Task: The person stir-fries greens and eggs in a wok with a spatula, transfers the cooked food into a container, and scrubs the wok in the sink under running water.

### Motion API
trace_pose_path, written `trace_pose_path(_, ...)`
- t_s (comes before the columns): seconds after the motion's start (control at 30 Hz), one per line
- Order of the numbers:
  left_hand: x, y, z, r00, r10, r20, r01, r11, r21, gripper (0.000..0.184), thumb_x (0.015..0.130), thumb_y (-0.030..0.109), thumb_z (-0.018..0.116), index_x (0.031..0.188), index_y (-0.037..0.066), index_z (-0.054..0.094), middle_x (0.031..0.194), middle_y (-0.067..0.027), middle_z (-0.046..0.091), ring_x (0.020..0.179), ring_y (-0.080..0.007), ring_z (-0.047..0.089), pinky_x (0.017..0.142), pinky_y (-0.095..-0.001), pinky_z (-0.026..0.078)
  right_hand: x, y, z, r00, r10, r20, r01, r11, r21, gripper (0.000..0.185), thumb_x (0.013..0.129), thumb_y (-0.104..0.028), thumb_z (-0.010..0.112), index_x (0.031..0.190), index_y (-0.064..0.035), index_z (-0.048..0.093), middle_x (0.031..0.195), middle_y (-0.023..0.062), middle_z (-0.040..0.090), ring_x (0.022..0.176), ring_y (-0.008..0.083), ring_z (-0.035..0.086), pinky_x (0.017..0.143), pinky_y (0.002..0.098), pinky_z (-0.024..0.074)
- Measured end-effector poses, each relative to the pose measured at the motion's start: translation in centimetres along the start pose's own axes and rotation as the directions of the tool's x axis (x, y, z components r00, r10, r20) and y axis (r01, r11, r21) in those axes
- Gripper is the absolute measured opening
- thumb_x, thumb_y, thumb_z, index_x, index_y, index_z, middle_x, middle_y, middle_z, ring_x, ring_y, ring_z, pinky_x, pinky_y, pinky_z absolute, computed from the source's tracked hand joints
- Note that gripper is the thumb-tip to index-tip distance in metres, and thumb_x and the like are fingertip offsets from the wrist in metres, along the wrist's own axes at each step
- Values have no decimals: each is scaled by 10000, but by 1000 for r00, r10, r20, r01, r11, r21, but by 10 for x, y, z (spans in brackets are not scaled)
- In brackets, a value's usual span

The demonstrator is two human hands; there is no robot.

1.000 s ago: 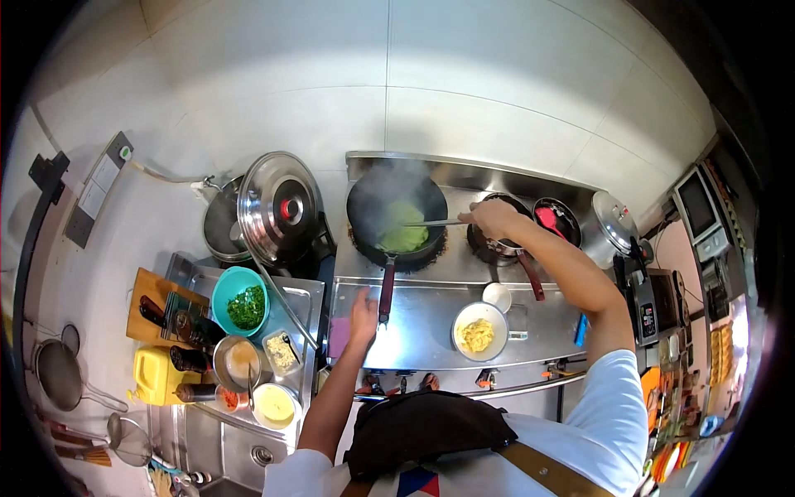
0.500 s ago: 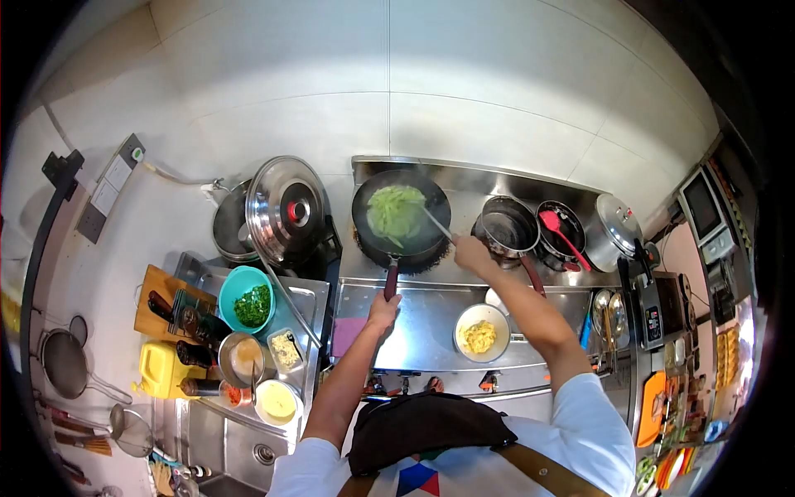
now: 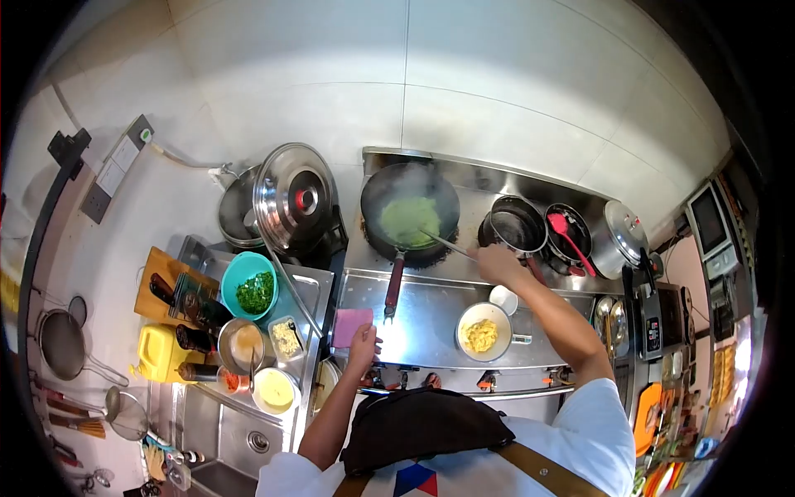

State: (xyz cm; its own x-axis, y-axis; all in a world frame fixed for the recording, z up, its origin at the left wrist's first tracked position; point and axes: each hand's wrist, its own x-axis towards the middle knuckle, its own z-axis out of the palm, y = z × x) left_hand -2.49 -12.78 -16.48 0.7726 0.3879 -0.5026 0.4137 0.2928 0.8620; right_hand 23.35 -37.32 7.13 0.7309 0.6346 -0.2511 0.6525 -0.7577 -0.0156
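Green vegetables [image 3: 410, 217] in wok [image 3: 375, 192] on stove [image 3: 470, 211], steam now thicker than half second ago. Long utensil [image 3: 448, 243] dips in at near side, handle clenched in right hand [image 3: 500, 265]. Left hand [image 3: 363, 344], earlier around wok handle [image 3: 395, 286], now off it, fingers loosely parted, near worktop [image 3: 431, 302] edge by pink cloth [image 3: 351, 323]; contact with cloth unclear.

Room: you're in a kitchen
Stove: round black wok [image 3: 378, 192] steaming before you
Washing: rectangular steel sink [image 3: 205, 422], your left
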Motion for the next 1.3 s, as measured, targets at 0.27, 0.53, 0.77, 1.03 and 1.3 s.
trace_pose_path(0.27,-40,-22,-30,998,-63,8,62,995,75,432,1001,316,518,1304,12,462,812,-88,625,514,-115,530,409,-259,418,31,12,-15,997,67,50,-67,998,-1,329,810,-103,594,1126,-100,686,964,201,702,916,359,692,784,460,557)
trace_pose_path(0.53,-48,-43,-16,995,-92,25,91,995,36,484,986,302,525,1352,-3,443,840,-100,647,529,-123,541,428,-257,426,67,13,-95,983,-80,167,117,966,-230,216,750,-85,603,918,-51,733,946,199,704,930,382,671,790,467,544)
trace_pose_path(0.77,-53,-54,-25,996,-79,-26,79,997,-3,480,983,297,527,1349,-3,446,833,-112,651,522,-126,548,431,-261,440,72,5,-17,994,-53,-93,50,998,-37,228,826,-100,573,999,-28,703,913,210,701,898,393,677,785,485,546)
trace_pose_path(1.03,-61,-48,-28,989,-148,-8,148,989,4,476,975,294,550,1341,12,437,775,-87,626,492,-116,520,416,-253,419,54,7,33,996,-20,-84,23,999,40,369,852,-108,543,1213,-139,615,924,195,693,847,384,684,744,507,542)
trace_pose_path(1.3,-56,-61,-18,994,-112,-12,113,987,114,466,973,296,564,1336,18,469,815,-102,659,495,-120,537,422,-262,430,26,-2,50,996,79,-31,-75,992,97,281,851,-111,563,1119,-66,636,926,233,686,823,397,687,703,492,553)
